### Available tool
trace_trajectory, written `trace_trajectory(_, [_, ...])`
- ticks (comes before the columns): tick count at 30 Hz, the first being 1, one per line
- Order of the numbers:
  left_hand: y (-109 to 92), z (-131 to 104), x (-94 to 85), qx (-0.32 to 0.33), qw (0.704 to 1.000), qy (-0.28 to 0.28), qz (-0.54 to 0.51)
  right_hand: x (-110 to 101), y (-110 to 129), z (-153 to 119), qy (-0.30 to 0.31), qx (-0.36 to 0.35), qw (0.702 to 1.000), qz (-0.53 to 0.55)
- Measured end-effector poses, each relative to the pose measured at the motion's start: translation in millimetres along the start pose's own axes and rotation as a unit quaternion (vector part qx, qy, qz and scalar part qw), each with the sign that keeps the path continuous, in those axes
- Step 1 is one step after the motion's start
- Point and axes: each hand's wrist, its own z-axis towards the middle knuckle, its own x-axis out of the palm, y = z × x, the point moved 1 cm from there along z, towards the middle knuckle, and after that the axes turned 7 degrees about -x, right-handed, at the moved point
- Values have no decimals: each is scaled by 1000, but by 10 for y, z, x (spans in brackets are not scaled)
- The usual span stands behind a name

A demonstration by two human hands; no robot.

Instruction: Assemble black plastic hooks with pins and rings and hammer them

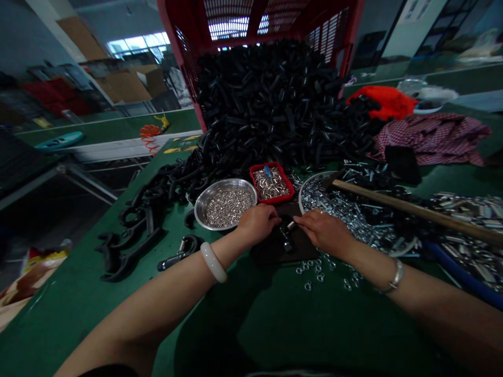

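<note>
My left hand (257, 224), a white bangle on its wrist, is closed on a black curved clamp part (286, 238) over a dark mat (271, 251). Fingertips of my right hand (324, 229) pinch a small silver coil, apparently a spring (291, 225), at the clamp's upper right side. The fingers partly hide the clamp. Just beyond my left hand stands a metal bowl (199, 210) of tiny silver parts. A red tray (291, 189) with small metal pins and a blue piece sits beyond both hands.
A red crate (175, 47) spills a heap of black parts (271, 104). On the right, a wooden-handled tool (385, 199) lies across bolts by a white basin (302, 191). Loose eye-shaped metal pieces (308, 285) lie in front; black clamps (129, 241) lie left. A checked cloth (436, 136) lies behind.
</note>
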Motion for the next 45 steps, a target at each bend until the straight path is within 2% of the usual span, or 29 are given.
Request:
trace_trajectory(5, [-28,-56,44,21,998,-30,51,17,-7,-2,-2,3,1000,6])
trace_trajectory(8, [-49,-119,86,58,989,-54,123,-10,14,-14,4,-1,1000,-15])
trace_trajectory(12, [-67,-265,98,110,976,-76,170,-45,71,-81,1,-13,997,-75])
trace_trajectory(15, [-92,-411,96,134,972,-90,170,-35,129,-124,1,-16,994,-105])
trace_trajectory(17, [-97,-476,113,125,976,-93,151,-25,157,-122,0,-20,994,-104])
trace_trajectory(20, [-70,-483,162,103,987,-66,108,-70,110,-95,4,-41,996,-78])
trace_trajectory(23, [-24,-438,189,97,993,-37,62,-242,-142,-141,-10,-31,996,-80])
trace_trajectory(25, [0,-417,188,97,994,-33,36,-399,-429,-245,-27,46,989,-134])
trace_trajectory(27, [15,-406,181,95,995,-35,14,-530,-761,-384,-18,147,972,-185])
trace_trajectory(30, [22,-386,174,81,996,-35,-1,-602,-1215,-538,31,161,970,-180])
trace_trajectory(33, [22,-355,173,69,997,-26,4,-572,-1551,-570,77,169,981,-46])
trace_trajectory(36, [26,-335,170,61,998,-21,0,-572,-1683,-561,84,219,968,93])
trace_trajectory(38, [31,-333,169,59,998,-19,-8,-629,-1601,-583,54,242,961,124])
trace_trajectory(40, [34,-335,171,56,998,-22,-19,-718,-1364,-634,0,224,967,123])
trace_trajectory(42, [34,-334,173,49,998,-26,-31,-801,-1006,-704,-62,162,982,78])
trace_trajectory(45, [32,-328,173,40,997,-33,-56,-814,-435,-813,-114,100,987,55])
